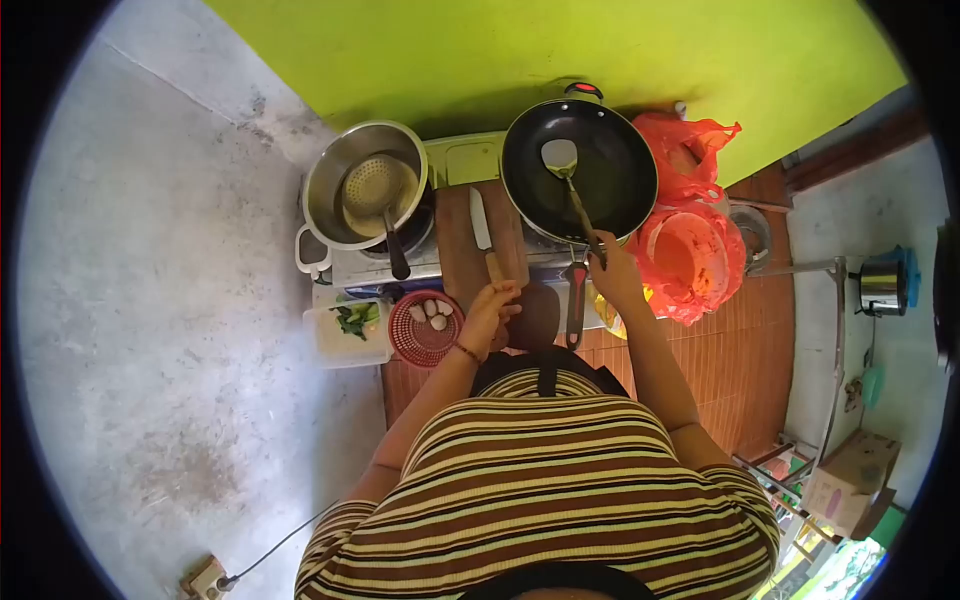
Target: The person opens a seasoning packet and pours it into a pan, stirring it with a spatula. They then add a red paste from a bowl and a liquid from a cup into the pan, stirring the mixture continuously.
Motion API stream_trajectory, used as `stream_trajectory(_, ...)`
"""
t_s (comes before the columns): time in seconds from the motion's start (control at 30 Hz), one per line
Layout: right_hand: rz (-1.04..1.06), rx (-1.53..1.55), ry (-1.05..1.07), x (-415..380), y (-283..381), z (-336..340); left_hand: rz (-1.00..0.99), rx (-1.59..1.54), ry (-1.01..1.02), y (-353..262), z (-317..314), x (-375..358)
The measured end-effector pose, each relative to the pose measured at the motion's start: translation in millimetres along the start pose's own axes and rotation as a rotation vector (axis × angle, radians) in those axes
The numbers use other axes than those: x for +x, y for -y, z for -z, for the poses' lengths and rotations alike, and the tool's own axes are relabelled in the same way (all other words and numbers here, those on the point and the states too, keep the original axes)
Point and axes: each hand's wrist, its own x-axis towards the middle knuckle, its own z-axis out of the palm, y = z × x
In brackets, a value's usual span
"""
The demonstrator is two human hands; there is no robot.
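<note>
My right hand (pixel 617 272) is closed around the handle of a metal spatula (pixel 561 160), whose blade rests in a black wok (pixel 625 165). My left hand (pixel 490 312) hovers over the near end of a wooden cutting board (pixel 460 240), fingers loosely bent and apart, with nothing visible in them. Just beyond those fingers, a knife (pixel 480 222) lies on the board with its wooden handle toward me. Beside my left wrist sits a red plastic basket (pixel 408 350) holding several pale bulbs that look like garlic or shallots.
A steel pot (pixel 325 195) with a skimmer (pixel 376 185) in it stands at the left. Below it, a clear container (pixel 345 355) holds green leaves. Red plastic bags (pixel 690 260) crowd the wok's right side. The wok's long handle (pixel 576 310) points toward me. A green wall (pixel 560 50) rises behind.
</note>
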Motion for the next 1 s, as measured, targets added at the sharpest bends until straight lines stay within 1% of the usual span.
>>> stream_trajectory(0.07, -0.083, 0.089, -0.044, -6, 1, 1, -0.016, 0.026, 0.027, 5, 2, 3)
stream_trajectory(0.17, -0.109, 0.173, -0.18, -20, -49, -9, 0.003, 0.072, 0.057, 11, -8, 5)
stream_trajectory(0.27, -0.421, 0.344, 0.109, -40, -51, 9, -0.006, 0.115, 0.121, 27, -8, 17)
stream_trajectory(0.37, -0.6, 0.45, 0.273, -52, -80, -14, 0.058, 0.151, 0.169, 35, -12, 27)
stream_trajectory(0.4, -0.553, 0.511, 0.321, -55, -86, -22, 0.084, 0.199, 0.2, 31, -17, 26)
stream_trajectory(0.47, -0.524, 0.489, 0.368, -54, -77, -35, 0.135, 0.295, 0.259, 20, -30, 18)
stream_trajectory(0.5, -0.508, 0.478, 0.392, -52, -76, -39, 0.116, 0.345, 0.3, 19, -36, 17)
stream_trajectory(0.57, 0.053, -0.233, 0.56, -36, -110, -78, 0.078, 0.447, 0.382, 20, -46, 16)
stream_trajectory(0.63, 0.16, -0.483, 0.51, -24, -116, -97, 0.027, 0.377, 0.455, 37, -52, 25)
stream_trajectory(0.67, -0.018, -0.373, 0.404, -21, -113, -110, 0.0, 0.34, 0.491, 47, -53, 29)
stream_trajectory(0.7, -0.19, -0.259, 0.296, -17, -113, -117, -0.03, 0.303, 0.465, 54, -57, 30)
stream_trajectory(0.73, -0.162, -0.256, 0.304, -13, -127, -132, -0.059, 0.262, 0.441, 60, -60, 28)
stream_trajectory(0.8, -0.074, -0.351, 0.431, 0, -165, -169, -0.114, 0.229, 0.397, 73, -60, 34)
stream_trajectory(0.83, -0.03, -0.4, 0.497, 3, -170, -174, -0.137, 0.236, 0.376, 81, -58, 40)
stream_trajectory(0.87, -0.058, -0.379, 0.482, 3, -175, -178, -0.159, 0.241, 0.356, 90, -56, 46)
stream_trajectory(0.93, -0.115, -0.344, 0.454, 0, -169, -174, -0.116, 0.217, 0.314, 81, -66, 39)
stream_trajectory(1.0, -0.134, -0.314, 0.473, 0, -163, -165, -0.07, 0.206, 0.295, 73, -74, 32)
